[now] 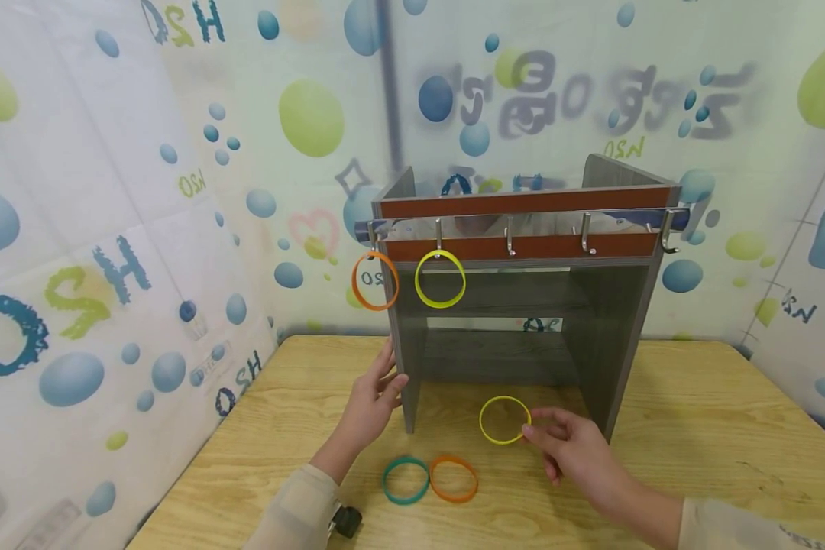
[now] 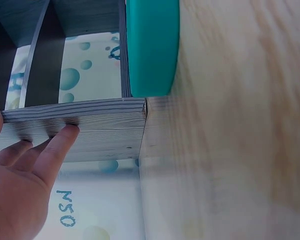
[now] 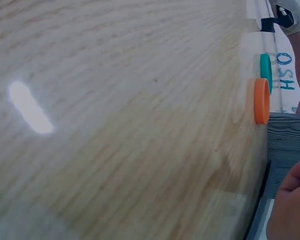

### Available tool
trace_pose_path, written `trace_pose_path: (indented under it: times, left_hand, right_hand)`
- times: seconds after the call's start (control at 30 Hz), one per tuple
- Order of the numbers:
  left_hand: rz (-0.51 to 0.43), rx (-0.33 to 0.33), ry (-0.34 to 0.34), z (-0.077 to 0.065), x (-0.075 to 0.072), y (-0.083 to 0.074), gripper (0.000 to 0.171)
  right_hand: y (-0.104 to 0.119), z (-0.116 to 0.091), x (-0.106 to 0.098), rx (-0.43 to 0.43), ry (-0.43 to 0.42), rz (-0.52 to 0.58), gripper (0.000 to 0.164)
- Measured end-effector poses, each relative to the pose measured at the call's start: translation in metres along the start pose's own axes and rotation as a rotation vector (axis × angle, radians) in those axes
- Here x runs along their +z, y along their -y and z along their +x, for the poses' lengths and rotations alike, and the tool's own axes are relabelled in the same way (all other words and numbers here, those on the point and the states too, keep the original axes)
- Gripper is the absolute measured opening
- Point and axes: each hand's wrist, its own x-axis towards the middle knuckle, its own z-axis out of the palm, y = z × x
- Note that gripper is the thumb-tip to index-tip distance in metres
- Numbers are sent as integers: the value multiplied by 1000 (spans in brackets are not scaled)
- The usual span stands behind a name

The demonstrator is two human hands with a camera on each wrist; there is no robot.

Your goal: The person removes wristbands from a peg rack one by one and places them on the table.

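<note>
A wooden worktop (image 1: 694,397) carries a grey shelf (image 1: 498,294), with a rail (image 1: 546,224) of five metal hooks (image 1: 510,235) across its upper front. The left hand (image 1: 370,401) grips the shelf's left side panel, thumb at the front edge, fingers on the outer face. The right hand (image 1: 580,451) has its grip on a yellow ring (image 1: 481,420), pinched at the rim before the shelf's lower opening. An orange ring (image 1: 374,308) hangs from the leftmost hook, another yellow ring (image 1: 441,305) from the next. A teal ring (image 1: 406,501) and second orange ring (image 1: 454,499) lie side by side on the worktop.
</note>
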Motion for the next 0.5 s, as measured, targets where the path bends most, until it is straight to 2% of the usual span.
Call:
trace_pose_path:
  times: [0.23,0.5]
  left_hand:
    - [-1,-4,7,-1,-1,0,73]
    - [-16,17,14,0,0,1,73]
  right_hand:
    - [-8,-2,2,-1,18,-1,52]
    - [-22,-8,-1,0,94,21,55]
